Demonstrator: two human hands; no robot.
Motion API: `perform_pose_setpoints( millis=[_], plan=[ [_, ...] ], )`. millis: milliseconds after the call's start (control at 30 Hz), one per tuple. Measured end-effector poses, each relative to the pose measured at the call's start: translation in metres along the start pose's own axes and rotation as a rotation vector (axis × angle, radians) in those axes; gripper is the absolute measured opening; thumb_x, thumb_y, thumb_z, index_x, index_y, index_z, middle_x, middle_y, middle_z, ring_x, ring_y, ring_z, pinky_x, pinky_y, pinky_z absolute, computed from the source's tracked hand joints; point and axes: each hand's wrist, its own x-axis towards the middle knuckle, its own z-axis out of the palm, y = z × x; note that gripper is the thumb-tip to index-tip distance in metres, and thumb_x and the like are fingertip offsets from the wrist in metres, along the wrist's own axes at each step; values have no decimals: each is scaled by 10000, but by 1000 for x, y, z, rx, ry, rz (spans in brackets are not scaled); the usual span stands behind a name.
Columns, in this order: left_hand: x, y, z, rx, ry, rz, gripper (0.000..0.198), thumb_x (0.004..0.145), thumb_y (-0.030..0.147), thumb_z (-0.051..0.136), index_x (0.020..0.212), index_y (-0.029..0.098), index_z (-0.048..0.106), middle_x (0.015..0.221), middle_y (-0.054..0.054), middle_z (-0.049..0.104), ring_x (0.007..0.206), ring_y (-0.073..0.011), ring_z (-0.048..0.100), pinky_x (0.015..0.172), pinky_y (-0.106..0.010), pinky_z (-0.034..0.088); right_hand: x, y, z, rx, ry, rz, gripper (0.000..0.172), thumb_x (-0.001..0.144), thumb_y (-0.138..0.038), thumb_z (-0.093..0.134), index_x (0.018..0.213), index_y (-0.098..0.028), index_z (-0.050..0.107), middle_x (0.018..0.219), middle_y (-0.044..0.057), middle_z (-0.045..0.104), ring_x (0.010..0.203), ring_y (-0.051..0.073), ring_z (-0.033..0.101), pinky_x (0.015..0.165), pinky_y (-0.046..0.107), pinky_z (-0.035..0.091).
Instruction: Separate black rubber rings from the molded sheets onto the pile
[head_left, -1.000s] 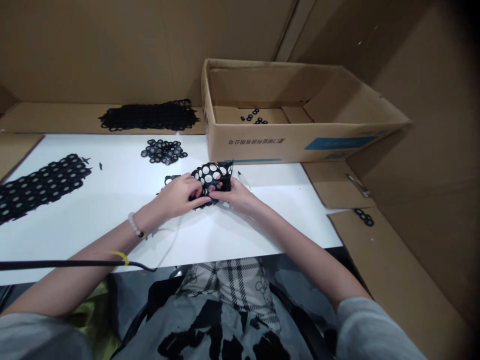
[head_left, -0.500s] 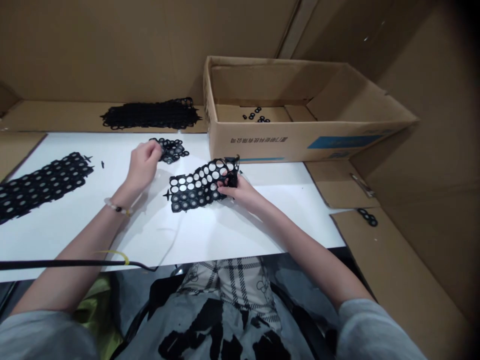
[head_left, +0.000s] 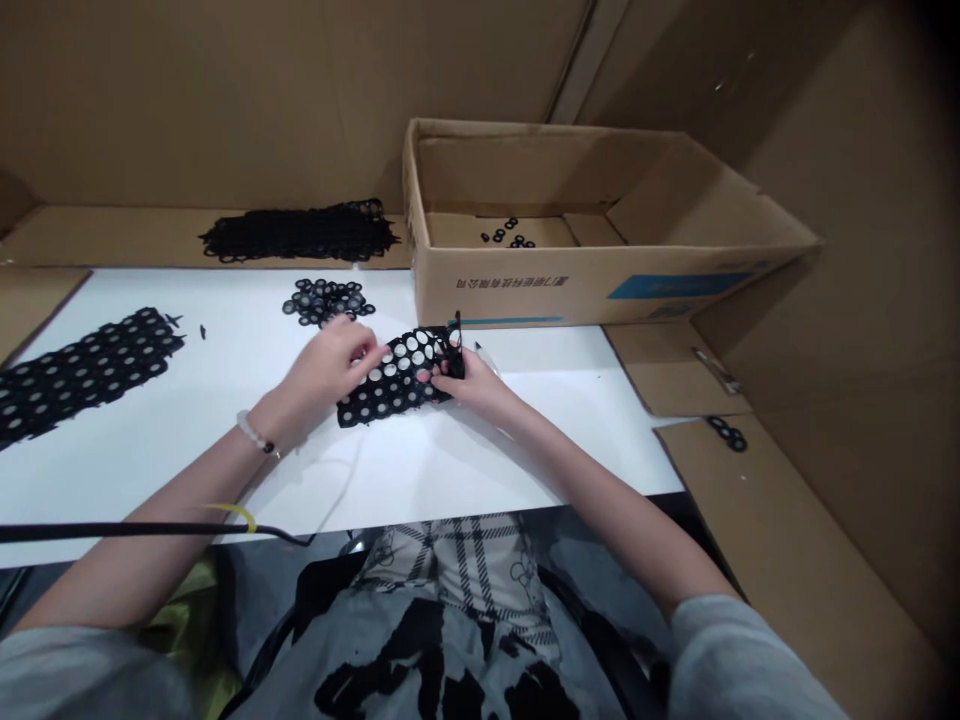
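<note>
A black rubber sheet of joined rings (head_left: 386,397), part of it with open round holes, lies tilted across the white table. My right hand (head_left: 469,380) grips its right end between thumb and fingers, where a strip of the sheet stands up. My left hand (head_left: 337,358) is over the sheet's upper left part, its fingers curled together against the rings; what lies under the fingertips is hidden. Just behind my left hand is a pile of loose black rings (head_left: 326,298).
Another ring sheet (head_left: 90,365) lies at the left, a small black scrap (head_left: 202,331) beside it. Stacked black sheets (head_left: 300,232) lie at the back. An open cardboard box (head_left: 525,285) holds several rings. Joined rings (head_left: 727,434) lie on cardboard at right. A black cable (head_left: 150,529) crosses the front left.
My left hand has moved from the pile of loose rings toward me and right, onto the sheet. The pile now shows more fully. My right hand still grips the sheet, shifted slightly left.
</note>
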Motion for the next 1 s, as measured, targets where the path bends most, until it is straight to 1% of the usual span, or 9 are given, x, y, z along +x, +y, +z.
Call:
perform_pose_setpoints(
  millis=[133, 233, 367, 500, 600, 667, 767, 833, 1000],
  plan=[
    [-4, 25, 11, -113, -230, 52, 365, 912, 501, 505, 701, 204, 483, 679, -28, 546, 789, -217, 496, 669, -325, 395, 0, -5, 4, 65, -22, -8, 289, 610, -224, 674, 806, -217, 461, 723, -48, 524, 666, 125, 518, 605, 288, 498],
    [-5, 29, 13, -173, -280, 20, 365, 931, 502, 465, 725, 203, 497, 732, -38, 559, 839, -225, 501, 685, -329, 409, -2, -8, 6, 67, -21, -27, 292, 613, -234, 698, 802, -210, 476, 696, -59, 523, 667, 113, 506, 631, 268, 462],
    [-5, 28, 9, -245, -293, 76, 347, 981, 412, 355, 771, 200, 533, 772, -43, 571, 884, -225, 489, 761, -346, 420, -4, -8, 9, 129, -37, -34, 361, 598, -307, 783, 794, -207, 497, 724, -52, 550, 744, 127, 554, 767, 300, 465],
    [-1, 21, 4, -281, -152, -8, 304, 952, 326, 368, 716, 199, 510, 748, -32, 558, 832, -210, 497, 770, -347, 411, -2, -4, 7, 188, 70, -11, 457, 522, -331, 848, 800, -218, 503, 761, -42, 554, 831, 159, 592, 845, 334, 463],
    [4, 2, -3, -278, 117, -247, 267, 901, 265, 379, 654, 203, 460, 687, -22, 515, 745, -198, 481, 710, -339, 399, 0, -3, 2, 168, 121, 9, 465, 507, -328, 862, 776, -216, 499, 768, -26, 563, 835, 173, 590, 839, 345, 471],
    [6, -15, -7, -193, 288, -370, 260, 897, 263, 384, 684, 197, 518, 713, -36, 541, 764, -209, 485, 744, -354, 402, 0, -4, 0, 159, 136, 32, 454, 519, -336, 861, 769, -215, 502, 779, -11, 571, 815, 176, 581, 787, 343, 485],
    [6, -39, -8, 22, 311, -362, 303, 929, 332, 409, 903, 201, 681, 890, -91, 610, 959, -275, 474, 914, -424, 374, 0, -7, -2, 168, 107, 77, 410, 562, -359, 839, 760, -214, 511, 783, -4, 564, 789, 176, 576, 689, 321, 486],
    [4, -48, -3, 120, 286, -341, 343, 941, 357, 413, 1045, 212, 705, 1013, -132, 590, 1071, -323, 423, 953, -463, 357, -1, -8, -2, 185, 88, 95, 405, 554, -336, 845, 759, -211, 519, 778, -7, 565, 809, 180, 588, 683, 311, 485],
    [2, -40, 5, 213, 242, -315, 346, 934, 319, 436, 1201, 202, 623, 1193, -174, 519, 1130, -376, 391, 936, -516, 343, 2, -3, -3, 196, 116, 88, 525, 456, -253, 894, 847, -202, 547, 769, -39, 574, 792, 148, 587, 810, 331, 489]
  ],
)
